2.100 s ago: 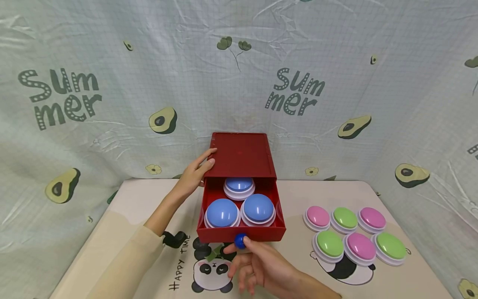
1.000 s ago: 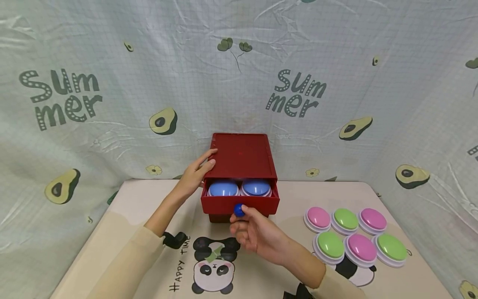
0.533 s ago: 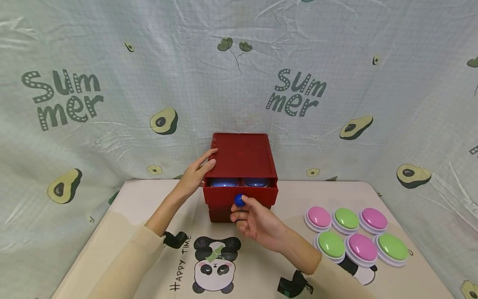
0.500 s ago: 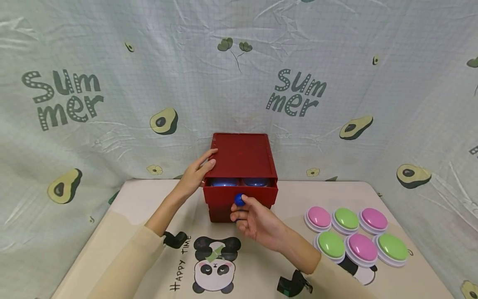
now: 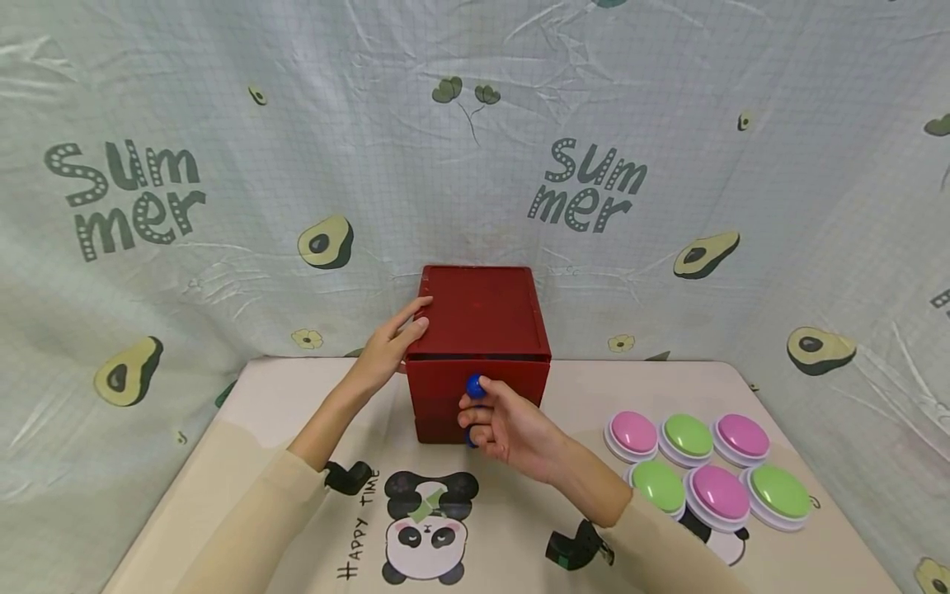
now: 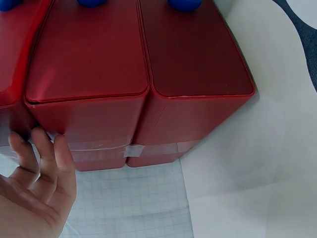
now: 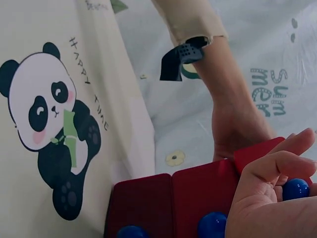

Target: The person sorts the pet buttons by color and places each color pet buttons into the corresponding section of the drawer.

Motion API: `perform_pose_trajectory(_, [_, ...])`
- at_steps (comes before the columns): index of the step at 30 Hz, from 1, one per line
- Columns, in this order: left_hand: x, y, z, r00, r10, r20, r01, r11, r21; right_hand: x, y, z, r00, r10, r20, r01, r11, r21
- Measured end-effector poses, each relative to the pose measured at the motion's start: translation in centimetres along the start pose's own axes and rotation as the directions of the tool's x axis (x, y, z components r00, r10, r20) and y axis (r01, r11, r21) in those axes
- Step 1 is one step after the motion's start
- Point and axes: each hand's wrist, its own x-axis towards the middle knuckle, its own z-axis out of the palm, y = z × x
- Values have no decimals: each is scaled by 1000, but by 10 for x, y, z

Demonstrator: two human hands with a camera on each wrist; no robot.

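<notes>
A red drawer cabinet (image 5: 478, 313) stands at the back of the table, its stacked drawers carrying round blue knobs. My right hand (image 5: 515, 433) pinches the top drawer's blue knob (image 5: 475, 385) between thumb and index finger, the other fingers curled below. Only a thin dark slit shows above the top drawer (image 5: 438, 381); the blue domed buttons inside are hidden. Against the cabinet's left side and top edge rests my left hand (image 5: 384, 351), fingers extended. In the left wrist view, its fingertips (image 6: 42, 136) touch the red side wall (image 6: 94, 121). Lower knobs (image 7: 213, 225) show in the right wrist view.
Several pink and green domed buttons (image 5: 716, 489) with white bases sit in two rows on the right of the table. The table mat (image 5: 297, 536) carries panda prints (image 5: 425, 536). A patterned cloth (image 5: 475, 181) hangs right behind the cabinet.
My right hand has pushed the top drawer inward by its knob, from well out to almost flush, covering the blue buttons. My left hand has stayed on the cabinet's side.
</notes>
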Motion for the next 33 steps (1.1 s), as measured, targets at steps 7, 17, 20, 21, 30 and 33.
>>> perform_pose_trajectory(7, [0, 0, 0, 1000, -6, 4, 6, 1000, -3, 4, -4, -1, 1000, -2, -9, 2, 1000, -21])
perform_pose_trajectory(17, [1, 1, 0, 1000, 3, -1, -3, 1000, 13, 8, -8, -3, 1000, -8, -22, 7, 1000, -25])
perform_pose_trajectory(20, [1, 0, 0, 1000, 2, -1, -2, 1000, 16, 9, -9, -3, 1000, -8, -28, 7, 999, -36])
perform_pose_trajectory(21, [1, 0, 0, 1000, 2, -1, -2, 1000, 19, 9, -9, -3, 1000, -9, -29, 8, 999, -39])
perform_pose_trajectory(30, [1, 1, 1, 1000, -5, -7, 5, 1000, 23, 8, -8, -5, 999, 2, -45, -4, 999, -46])
perform_pose_trajectory(33, [0, 1, 1, 1000, -10, -6, 10, 1000, 19, 6, -5, -7, 998, 5, -66, -11, 996, -85])
